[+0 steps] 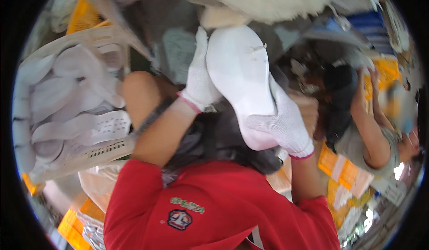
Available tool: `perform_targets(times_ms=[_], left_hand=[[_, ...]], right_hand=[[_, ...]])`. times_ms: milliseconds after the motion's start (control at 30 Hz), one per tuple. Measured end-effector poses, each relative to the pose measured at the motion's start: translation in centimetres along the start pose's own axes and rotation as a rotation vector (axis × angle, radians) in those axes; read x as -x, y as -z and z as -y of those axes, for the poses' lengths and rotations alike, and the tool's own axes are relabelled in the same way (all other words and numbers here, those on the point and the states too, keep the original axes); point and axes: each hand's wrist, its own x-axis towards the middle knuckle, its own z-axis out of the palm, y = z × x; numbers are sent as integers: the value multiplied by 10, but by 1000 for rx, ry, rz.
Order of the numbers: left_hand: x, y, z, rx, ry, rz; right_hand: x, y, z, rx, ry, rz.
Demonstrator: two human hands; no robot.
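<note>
Centrally, white sole (237, 71), gloved hands (200, 78) (286, 122) at its edges, crate (73, 164) leftward

it's crowded in here — a yellow crate (82, 16) up at the left, orange crates (330, 163) down the right side, an orange basket (71, 227) low on the left. across the top sprawls a pale, rough-edged covering (272, 0), blue striped material (368, 26) off to its right — and white glare (369, 216) flaring near the lower right rim.

A knee (141, 88) obstructs passage between left hand (200, 82) and white crate (71, 164).
</note>
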Motion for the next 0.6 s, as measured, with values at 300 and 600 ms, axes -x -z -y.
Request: perform_targets(times_ms=[300,600], left_hand=[[7,27,-45,-2041,-494,-342],[20,8,-22,-1955,-857,-408]], right_hand=[[-44,-34,82,453,441,48],[-13,-30,44,232,328,-2]])
